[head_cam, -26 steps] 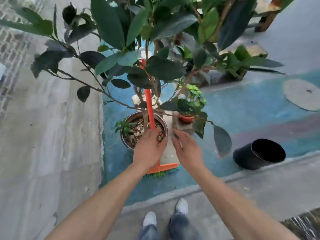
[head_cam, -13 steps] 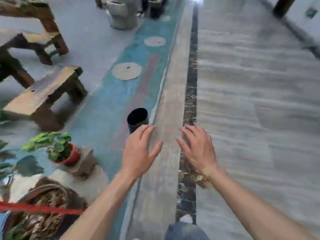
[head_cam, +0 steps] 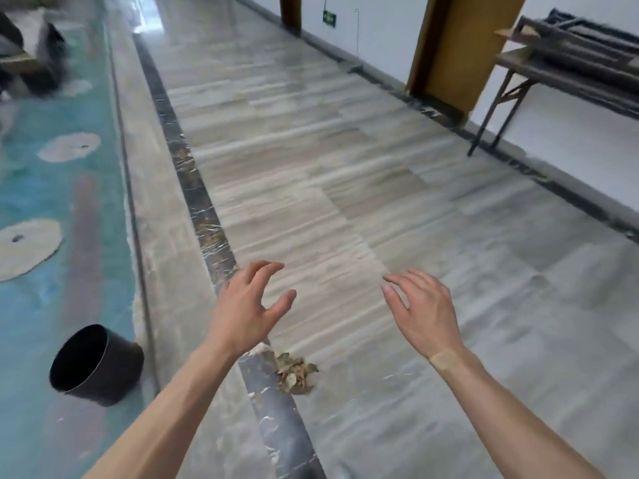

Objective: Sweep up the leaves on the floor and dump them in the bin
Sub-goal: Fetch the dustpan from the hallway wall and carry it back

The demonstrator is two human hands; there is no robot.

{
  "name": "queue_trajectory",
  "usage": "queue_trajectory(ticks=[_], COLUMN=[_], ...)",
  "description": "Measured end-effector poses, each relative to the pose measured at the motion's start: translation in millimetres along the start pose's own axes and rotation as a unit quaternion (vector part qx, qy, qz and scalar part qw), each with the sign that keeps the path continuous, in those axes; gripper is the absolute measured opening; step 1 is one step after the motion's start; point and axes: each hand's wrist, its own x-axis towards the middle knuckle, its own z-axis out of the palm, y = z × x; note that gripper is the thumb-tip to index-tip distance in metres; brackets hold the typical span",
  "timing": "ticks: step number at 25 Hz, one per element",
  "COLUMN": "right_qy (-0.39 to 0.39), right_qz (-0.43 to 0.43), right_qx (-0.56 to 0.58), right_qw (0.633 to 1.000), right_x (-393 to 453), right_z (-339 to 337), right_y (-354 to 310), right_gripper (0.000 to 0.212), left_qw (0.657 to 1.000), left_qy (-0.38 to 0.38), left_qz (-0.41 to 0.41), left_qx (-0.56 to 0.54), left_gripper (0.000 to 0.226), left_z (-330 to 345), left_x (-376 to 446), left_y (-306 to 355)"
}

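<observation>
down low, a small pile of dry leaves [head_cam: 296, 374] lies on the marble floor [head_cam: 345, 202] beside its dark stripe [head_cam: 204, 216], just below the left hand [head_cam: 247, 311] and well apart from the right hand [head_cam: 423, 314]. both hands hover with fingers loosely spread, holding nothing. to the left a black bin [head_cam: 98, 366] lies tipped on the teal strip [head_cam: 41, 188], its inside dark. farther off, a folding desk [head_cam: 560, 81] stands by the white wall.

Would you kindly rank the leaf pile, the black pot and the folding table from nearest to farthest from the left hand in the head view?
From the left hand:
1. Leaf pile, just below, towards the person.
2. Black pot, lying on its side to the left.
3. Folding table, far right, by the wall.
</observation>
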Motion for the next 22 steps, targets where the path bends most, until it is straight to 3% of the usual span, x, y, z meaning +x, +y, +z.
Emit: queue_trajectory(ticks=[9, 22], right_qy=[0.036, -0.003], right_qz=[0.006, -0.031], right_qx=[-0.048, -0.081], right_qw=[0.998, 0.996], right_x=[116, 467], right_z=[15, 96], right_y=[83, 177], right_gripper=[0.038, 0.04], left_qw=[0.995, 0.996], left_qy=[-0.022, -0.003], left_qz=[0.095, 0.082], left_qx=[-0.009, -0.021], left_gripper=[0.053, 0.057], left_z=[85, 152], left_x=[163, 509], left_y=[58, 29])
